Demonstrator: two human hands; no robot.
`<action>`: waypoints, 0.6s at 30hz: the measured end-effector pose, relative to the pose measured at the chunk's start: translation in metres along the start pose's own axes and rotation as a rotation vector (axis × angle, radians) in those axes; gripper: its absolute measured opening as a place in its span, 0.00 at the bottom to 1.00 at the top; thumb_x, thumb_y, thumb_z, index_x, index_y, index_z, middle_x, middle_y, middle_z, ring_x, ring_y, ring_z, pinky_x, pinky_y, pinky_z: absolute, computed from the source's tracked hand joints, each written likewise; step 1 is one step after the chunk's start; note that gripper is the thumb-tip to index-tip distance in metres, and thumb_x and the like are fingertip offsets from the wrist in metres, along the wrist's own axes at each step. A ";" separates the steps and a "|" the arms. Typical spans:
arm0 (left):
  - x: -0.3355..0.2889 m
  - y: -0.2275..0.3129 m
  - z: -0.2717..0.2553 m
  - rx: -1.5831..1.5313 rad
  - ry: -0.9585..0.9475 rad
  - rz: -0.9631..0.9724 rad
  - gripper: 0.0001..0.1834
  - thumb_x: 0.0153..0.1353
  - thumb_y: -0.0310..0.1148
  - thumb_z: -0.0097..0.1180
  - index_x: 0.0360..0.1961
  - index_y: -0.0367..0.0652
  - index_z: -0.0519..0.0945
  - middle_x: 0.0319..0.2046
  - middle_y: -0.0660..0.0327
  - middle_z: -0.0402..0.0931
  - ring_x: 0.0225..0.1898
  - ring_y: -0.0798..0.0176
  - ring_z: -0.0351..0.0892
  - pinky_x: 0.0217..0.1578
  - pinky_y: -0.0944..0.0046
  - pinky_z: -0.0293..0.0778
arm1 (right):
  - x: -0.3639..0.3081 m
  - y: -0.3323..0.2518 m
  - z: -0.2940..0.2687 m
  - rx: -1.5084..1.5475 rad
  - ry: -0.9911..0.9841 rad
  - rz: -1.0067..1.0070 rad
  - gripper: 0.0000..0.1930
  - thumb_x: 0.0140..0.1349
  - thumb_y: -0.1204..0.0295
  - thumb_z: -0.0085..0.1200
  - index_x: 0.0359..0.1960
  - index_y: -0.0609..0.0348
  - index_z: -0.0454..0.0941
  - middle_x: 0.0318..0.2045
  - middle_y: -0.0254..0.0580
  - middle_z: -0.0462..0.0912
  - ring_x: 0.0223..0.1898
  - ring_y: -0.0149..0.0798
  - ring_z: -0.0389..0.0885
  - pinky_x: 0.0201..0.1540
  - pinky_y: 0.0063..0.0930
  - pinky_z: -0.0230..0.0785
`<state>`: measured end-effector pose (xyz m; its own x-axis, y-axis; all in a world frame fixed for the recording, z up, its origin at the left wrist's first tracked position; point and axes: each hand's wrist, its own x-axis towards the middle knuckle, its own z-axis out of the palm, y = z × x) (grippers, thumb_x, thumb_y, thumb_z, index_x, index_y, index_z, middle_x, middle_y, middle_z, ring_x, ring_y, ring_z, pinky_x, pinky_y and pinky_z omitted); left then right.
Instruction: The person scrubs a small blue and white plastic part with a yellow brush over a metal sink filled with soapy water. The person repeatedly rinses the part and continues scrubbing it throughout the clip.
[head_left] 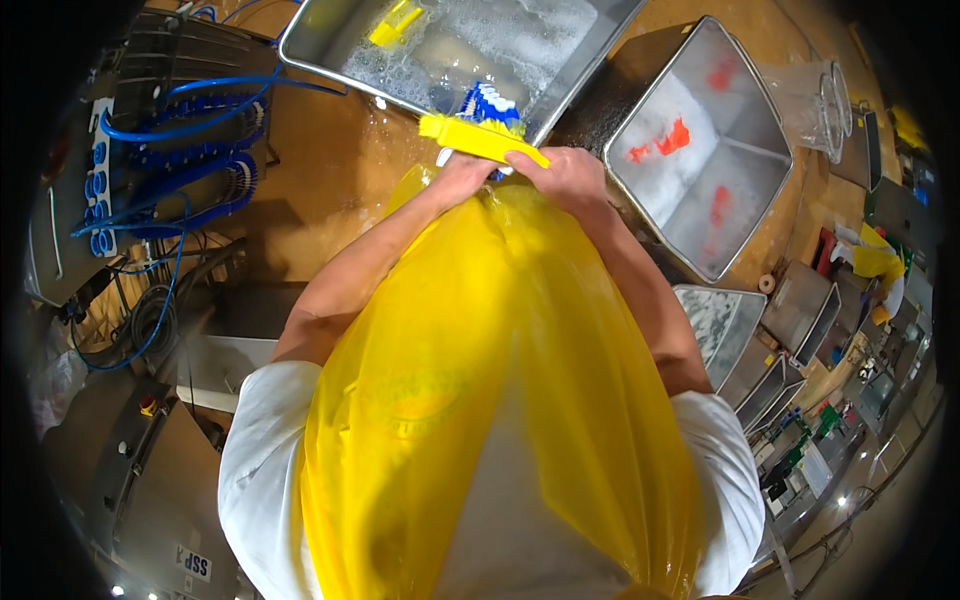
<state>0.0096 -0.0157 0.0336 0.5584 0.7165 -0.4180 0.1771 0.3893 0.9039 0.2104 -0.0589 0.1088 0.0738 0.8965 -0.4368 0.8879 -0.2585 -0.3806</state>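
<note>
The long yellow plastic brush (pixel 480 140) sits crosswise just outside the near right corner of the rectangular steel tub (pixel 320 40), whose water is foamy. The right hand (pixel 568 180) pinches the brush's right end, thumb laid along the top, fingers curled out of sight below. The left hand (pixel 465 180) is under the brush's middle; whether its fingers close on the brush or on the ridged blue-and-white plastic piece (pixel 490 104) beyond, I cannot tell. That piece overlaps the tub's near rim by the same corner. If this is scrubbing, as it seems, a firm left hold on the piece would steady it, while short right-hand strokes along its ridges, kept over the tub, should send drips inward.
</note>
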 end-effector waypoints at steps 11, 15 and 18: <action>0.006 -0.024 0.003 -0.162 0.038 0.081 0.14 0.67 0.22 0.54 0.50 0.37 0.85 0.45 0.62 0.86 0.50 0.69 0.80 0.52 0.65 0.75 | -0.005 0.020 0.017 0.057 -0.010 0.106 0.35 0.61 0.28 0.47 0.32 0.47 0.89 0.29 0.45 0.88 0.36 0.50 0.87 0.39 0.45 0.76; 0.008 -0.020 -0.012 -0.089 -0.047 0.138 0.10 0.66 0.24 0.55 0.45 0.39 0.86 0.43 0.65 0.86 0.46 0.70 0.81 0.49 0.67 0.75 | -0.028 0.091 0.018 -0.131 -0.204 0.332 0.34 0.63 0.28 0.44 0.37 0.43 0.90 0.32 0.45 0.88 0.38 0.50 0.87 0.41 0.44 0.76; 0.007 -0.022 -0.012 -0.094 -0.088 0.109 0.13 0.65 0.23 0.55 0.48 0.40 0.85 0.43 0.65 0.86 0.46 0.71 0.81 0.50 0.68 0.75 | -0.051 0.116 -0.005 -0.164 -0.127 0.385 0.35 0.62 0.27 0.44 0.39 0.43 0.90 0.33 0.45 0.88 0.38 0.51 0.87 0.41 0.43 0.76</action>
<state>-0.0004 -0.0122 0.0102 0.6401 0.7054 -0.3046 0.0376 0.3672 0.9294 0.3114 -0.1329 0.0911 0.3662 0.6922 -0.6219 0.8678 -0.4953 -0.0402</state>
